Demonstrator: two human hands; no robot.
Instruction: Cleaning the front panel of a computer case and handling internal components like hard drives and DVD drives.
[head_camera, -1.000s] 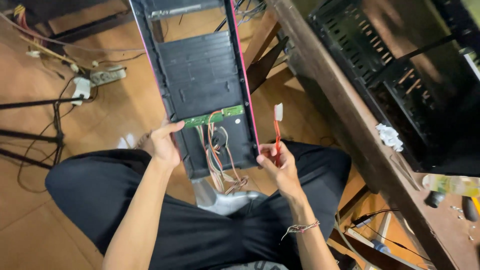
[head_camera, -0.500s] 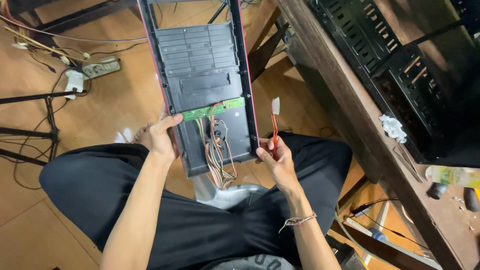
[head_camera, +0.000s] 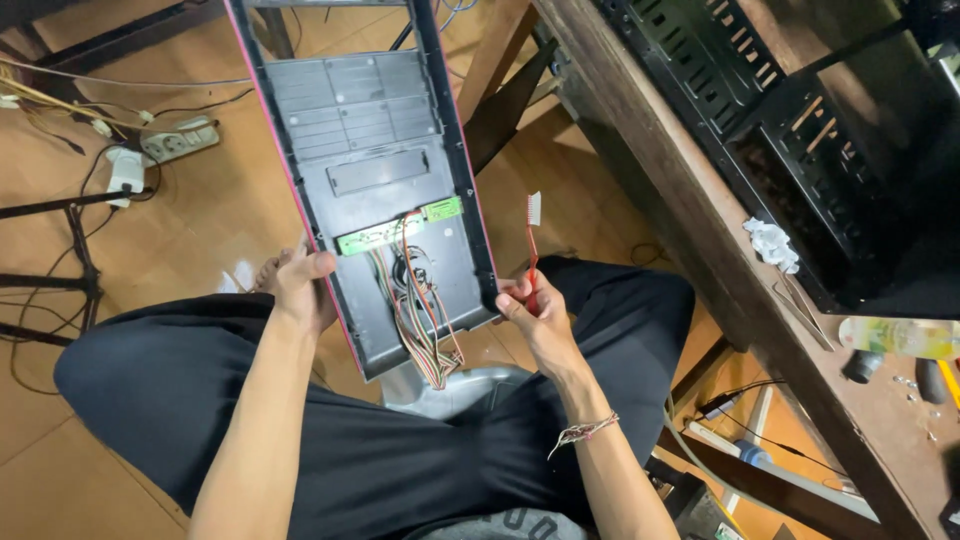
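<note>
I am sitting down and holding a long black computer front panel (head_camera: 375, 180) over my lap. My left hand (head_camera: 300, 290) is gripping its left edge, at about 9 o'clock from the middle of the picture, with my thumb lying on the inside of the panel. My right hand (head_camera: 540, 320) is closed on two things at once: it is pinching the panel's right edge and holding a red toothbrush (head_camera: 532, 240), which is pointing up toward 12 o'clock with its white bristles on top. A small green circuit board (head_camera: 395, 225) is sitting across the panel, and a bunch of coloured wires (head_camera: 425, 320) is hanging from it toward 6 o'clock. A dark wooden table (head_camera: 700, 230) is standing at 3 o'clock, with a black metal computer case (head_camera: 800, 130) lying on it.
</note>
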